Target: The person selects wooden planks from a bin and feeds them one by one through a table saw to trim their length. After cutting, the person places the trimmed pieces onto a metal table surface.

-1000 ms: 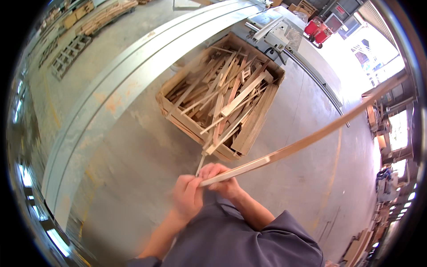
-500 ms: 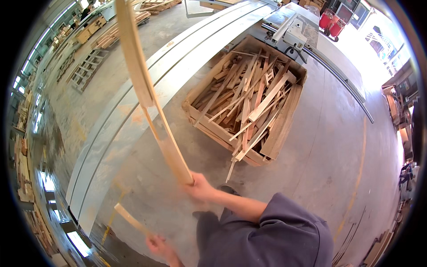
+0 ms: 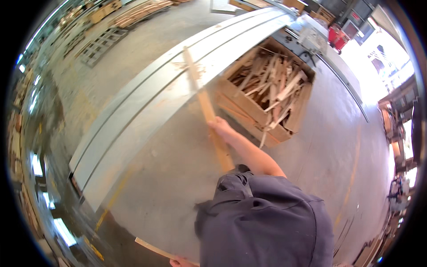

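Observation:
My right hand (image 3: 218, 127) is closed around a long wooden board (image 3: 205, 103), gripping it along its lower half. The board slants, its far end over the long grey sliding table (image 3: 129, 118) and its near end close to my body; whether it touches the table I cannot tell. At the bottom edge my left hand (image 3: 180, 262), partly cut off by the picture, is closed on a thin wooden strip (image 3: 153, 248) pointing to the left. Beyond my right forearm stands a big cardboard box (image 3: 249, 118) heaped with wood offcuts (image 3: 272, 84).
The sliding table belongs to a panel saw (image 3: 311, 38) at the far right, with a metal rail (image 3: 347, 84) reaching toward me. A pallet (image 3: 101, 46) and stacked lumber (image 3: 140, 14) lie on the floor at the far left. Red containers (image 3: 338, 36) stand behind the saw.
The long board has swung down from near upright and moved right, over the table's edge. My left hand with the strip has dropped toward the bottom edge. The view has shifted too.

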{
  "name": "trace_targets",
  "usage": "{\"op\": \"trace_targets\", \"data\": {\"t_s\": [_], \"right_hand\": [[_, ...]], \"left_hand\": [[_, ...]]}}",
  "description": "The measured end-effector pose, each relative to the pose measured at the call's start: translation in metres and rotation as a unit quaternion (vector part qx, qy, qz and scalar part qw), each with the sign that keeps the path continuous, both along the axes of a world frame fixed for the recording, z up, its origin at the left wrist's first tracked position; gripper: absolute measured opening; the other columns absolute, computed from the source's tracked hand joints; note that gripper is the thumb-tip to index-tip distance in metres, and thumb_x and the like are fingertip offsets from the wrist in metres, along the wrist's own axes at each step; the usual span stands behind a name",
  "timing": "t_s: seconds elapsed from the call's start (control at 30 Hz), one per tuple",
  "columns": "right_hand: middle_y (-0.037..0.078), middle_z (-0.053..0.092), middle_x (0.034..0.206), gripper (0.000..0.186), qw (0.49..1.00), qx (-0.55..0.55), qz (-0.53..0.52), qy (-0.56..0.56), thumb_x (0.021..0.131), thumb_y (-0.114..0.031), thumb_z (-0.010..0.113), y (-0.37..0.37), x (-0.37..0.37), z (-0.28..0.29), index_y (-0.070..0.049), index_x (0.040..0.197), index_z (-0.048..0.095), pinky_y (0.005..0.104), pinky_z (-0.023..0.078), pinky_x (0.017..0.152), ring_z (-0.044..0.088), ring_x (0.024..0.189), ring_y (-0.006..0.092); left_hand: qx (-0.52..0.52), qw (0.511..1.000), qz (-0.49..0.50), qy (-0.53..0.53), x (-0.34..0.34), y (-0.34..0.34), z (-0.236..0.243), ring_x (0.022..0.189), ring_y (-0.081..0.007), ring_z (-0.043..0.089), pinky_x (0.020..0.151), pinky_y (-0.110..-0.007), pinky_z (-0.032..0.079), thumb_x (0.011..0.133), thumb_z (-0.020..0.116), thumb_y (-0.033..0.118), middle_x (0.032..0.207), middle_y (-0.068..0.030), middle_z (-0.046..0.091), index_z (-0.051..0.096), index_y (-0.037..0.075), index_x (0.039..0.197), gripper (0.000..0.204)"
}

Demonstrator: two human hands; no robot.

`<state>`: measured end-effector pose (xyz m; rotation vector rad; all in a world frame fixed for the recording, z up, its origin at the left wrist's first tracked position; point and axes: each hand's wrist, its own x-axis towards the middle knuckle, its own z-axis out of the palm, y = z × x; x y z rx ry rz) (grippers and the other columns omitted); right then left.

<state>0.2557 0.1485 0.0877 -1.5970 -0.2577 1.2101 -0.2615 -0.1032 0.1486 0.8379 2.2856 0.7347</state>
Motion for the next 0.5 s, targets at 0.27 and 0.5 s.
{"op": "trace_targets", "data": {"t_s": [0.27, 0.5], "right_hand": [[0.01, 0.056, 0.086, 0.021, 0.999, -0.031, -0.029, 0.009, 0.103, -0.025, 0.056, 0.063, -0.081, -0.057, -0.009, 0.11, 0.045, 0.0437, 0.057, 0.06, 0.062, 0.071, 0.0246], [0.014, 0.057, 0.086, 0.021, 0.993, -0.063, -0.084, -0.056, 0.104, -0.024, 0.054, 0.113, -0.124, -0.044, -0.005, 0.11, 0.047, 0.0451, 0.057, 0.059, 0.063, 0.069, 0.0267]], "left_hand": [[0.049, 0.999, -0.023, 0.004, -0.152, 0.116, 0.037, 0.071, -0.0226, 0.063, 0.067, -0.036, 0.052, 0.1, 0.06, 0.023, 0.08, -0.0132, 0.066, 0.063, -0.006, 0.101, 0.029], [0.053, 0.996, -0.074, -0.017, -0.293, 0.226, -0.021, 0.073, -0.0224, 0.064, 0.068, -0.037, 0.052, 0.1, 0.059, 0.023, 0.082, -0.0136, 0.067, 0.064, -0.006, 0.103, 0.03]]}}
